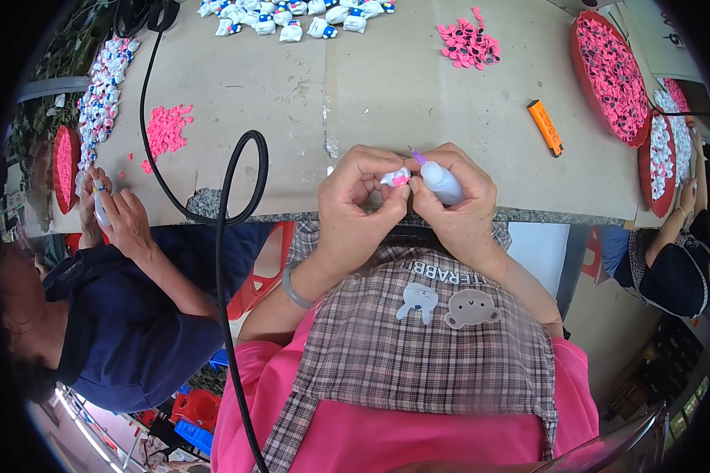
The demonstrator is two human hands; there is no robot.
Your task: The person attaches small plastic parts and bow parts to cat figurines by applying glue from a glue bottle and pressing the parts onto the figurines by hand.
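Between both hands — small white figurine [396, 176], pink piece on front.

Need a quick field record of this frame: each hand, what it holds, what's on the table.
left hand: pinches small white figure with pink piece
right hand: holds small glue bottle, purple tip at the figure
table: pink pieces pile, white figures, orange lighter, red tray
neighbours: a person at each side

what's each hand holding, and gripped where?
Left hand pinches a small white figure with a pink piece at its sides, by the fingertips. Right hand wraps the body of a small glue bottle, purple nozzle toward the figure.
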